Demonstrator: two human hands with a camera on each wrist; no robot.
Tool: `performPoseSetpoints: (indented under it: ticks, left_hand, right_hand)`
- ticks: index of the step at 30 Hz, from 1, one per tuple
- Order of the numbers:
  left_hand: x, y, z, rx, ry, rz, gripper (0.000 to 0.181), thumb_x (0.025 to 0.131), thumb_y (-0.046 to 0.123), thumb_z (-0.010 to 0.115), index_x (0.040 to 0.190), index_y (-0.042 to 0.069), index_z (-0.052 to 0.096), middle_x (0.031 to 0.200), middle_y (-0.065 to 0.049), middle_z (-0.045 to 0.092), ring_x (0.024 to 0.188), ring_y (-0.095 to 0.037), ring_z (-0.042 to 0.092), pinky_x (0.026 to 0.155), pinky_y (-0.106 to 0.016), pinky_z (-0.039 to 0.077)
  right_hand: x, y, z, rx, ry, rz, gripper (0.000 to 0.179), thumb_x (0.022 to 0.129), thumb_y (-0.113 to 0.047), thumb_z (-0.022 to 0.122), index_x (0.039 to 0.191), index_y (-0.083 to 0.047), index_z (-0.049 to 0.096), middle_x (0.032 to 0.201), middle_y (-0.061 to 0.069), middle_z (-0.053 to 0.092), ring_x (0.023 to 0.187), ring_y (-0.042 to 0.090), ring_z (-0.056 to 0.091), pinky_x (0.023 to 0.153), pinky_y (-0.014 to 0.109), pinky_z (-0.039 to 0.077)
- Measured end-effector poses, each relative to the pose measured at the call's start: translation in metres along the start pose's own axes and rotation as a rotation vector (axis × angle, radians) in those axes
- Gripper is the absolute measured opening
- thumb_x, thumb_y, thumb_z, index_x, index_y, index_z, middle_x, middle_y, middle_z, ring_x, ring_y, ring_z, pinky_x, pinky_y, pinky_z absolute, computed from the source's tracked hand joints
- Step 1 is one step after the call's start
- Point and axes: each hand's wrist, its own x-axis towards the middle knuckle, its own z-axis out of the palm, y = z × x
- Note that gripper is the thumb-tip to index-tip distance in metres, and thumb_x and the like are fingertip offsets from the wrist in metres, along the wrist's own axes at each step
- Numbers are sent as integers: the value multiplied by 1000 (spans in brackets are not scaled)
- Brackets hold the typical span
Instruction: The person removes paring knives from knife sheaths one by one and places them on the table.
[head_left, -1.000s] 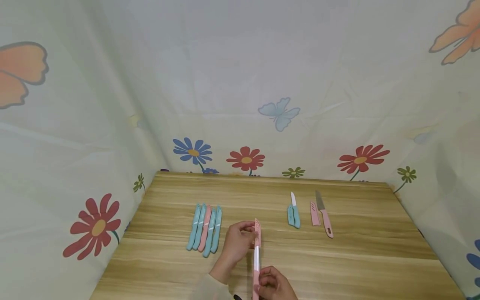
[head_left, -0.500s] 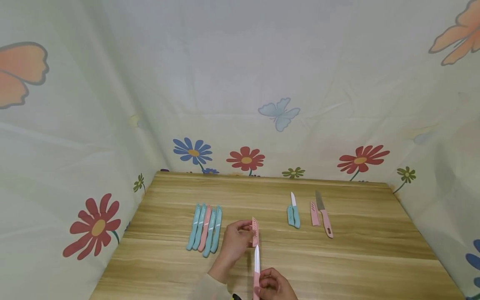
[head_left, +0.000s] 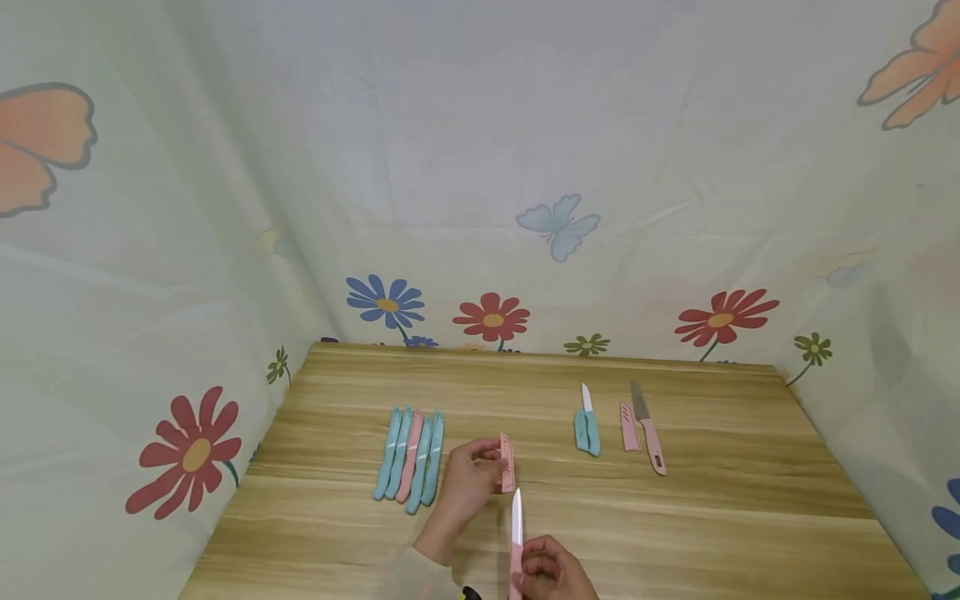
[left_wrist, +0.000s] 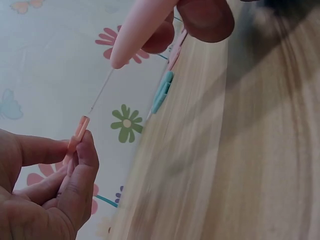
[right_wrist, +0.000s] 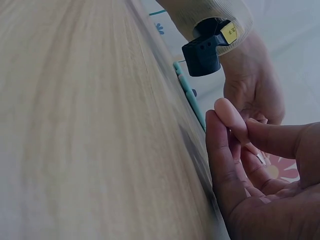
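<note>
My left hand (head_left: 469, 481) pinches a pink slotted knife sheath (head_left: 507, 464) between thumb and fingers, held above the table. Below it in the head view, my right hand (head_left: 553, 568) grips the pink handle (head_left: 516, 570) of a knife with a bright white blade (head_left: 517, 518). The blade points away from me, its tip just short of the sheath's mouth. From the left wrist the blade shows edge-on as a thin line, with the sheath (left_wrist: 76, 140) close to its tip. In the right wrist view the fingers wrap the handle (right_wrist: 231, 119).
Left of the hands, several sheathed teal knives (head_left: 390, 454) and a pink one (head_left: 410, 458) lie side by side. Toward the right are a bare teal knife (head_left: 592, 432) beside its sheath (head_left: 581, 431), and a pink knife (head_left: 654, 446) beside a pink sheath (head_left: 630, 427). Patterned fabric (head_left: 450, 167) walls the table.
The blade has come out of the sheath's mouth. The left hand has shifted slightly left with the sheath, and a gap now shows between sheath and blade tip.
</note>
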Motion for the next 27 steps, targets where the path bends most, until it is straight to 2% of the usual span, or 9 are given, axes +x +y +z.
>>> performPoseSetpoints:
  ticks: [4,11,20,27]
  left_hand:
    - [0,-2,0,10,-8,-17,33,93,2,70,126,-2,69,106,-13,66,77,-16,67,67,-32,65]
    - [-2,-3,0,-5,-26,-26,32,93,4,71,125,-1,69,107,-14,65,78,-17,67,68,-35,66]
    - [-6,-2,1,-6,-30,-22,31,91,3,71,123,0,71,105,-13,65,77,-15,65,68,-34,66]
    - [-6,-5,2,-3,-30,-2,29,91,2,72,120,-1,71,101,-11,64,74,-13,63,64,-31,64]
  right_hand:
    - [-1,-3,0,-4,10,-3,52,88,-5,75,122,20,45,89,2,69,79,14,67,70,23,60]
    - [1,-6,-2,7,-17,-26,53,90,-4,73,123,23,41,90,1,68,79,10,68,71,25,62]
    - [1,-16,-4,-6,37,38,41,93,-3,70,123,14,47,89,1,67,75,14,67,65,29,62]
    - [4,-24,-8,-10,65,54,42,95,-5,70,128,10,49,96,3,68,78,17,70,65,34,64]
